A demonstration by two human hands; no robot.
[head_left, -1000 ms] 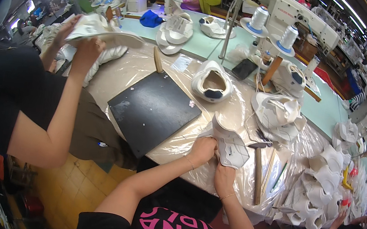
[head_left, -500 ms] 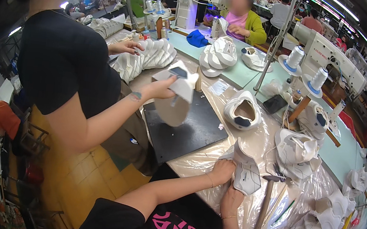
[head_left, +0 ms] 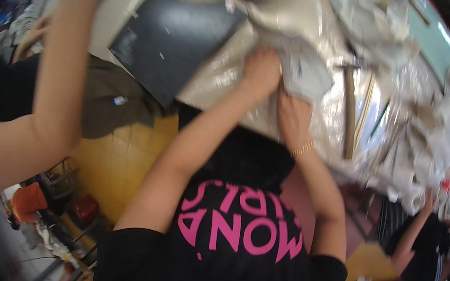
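Observation:
A white-grey shoe upper [head_left: 305, 68] is stretched between my hands above the plastic-covered table [head_left: 221, 86]. My left hand [head_left: 262, 71] is closed on its left edge. My right hand [head_left: 295, 115], a gold bracelet at its wrist, grips the lower edge with the fingers partly hidden by the material. Motion blur softens the upper's outline. Just right of it a hammer [head_left: 348, 114] lies with its handle toward me.
A black board [head_left: 179, 38] lies to the left. Beside it a co-worker's bare arm [head_left: 65, 57] reaches up. Thin sticks [head_left: 363, 110] and a green pen-like tool [head_left: 379, 116] lie beyond the hammer. White uppers [head_left: 418, 160] are heaped at the right.
The view has tilted down and turned toward my body, so the sewing machines are out of sight. Both my hands still grip the shoe upper. The co-worker's arm now stands raised.

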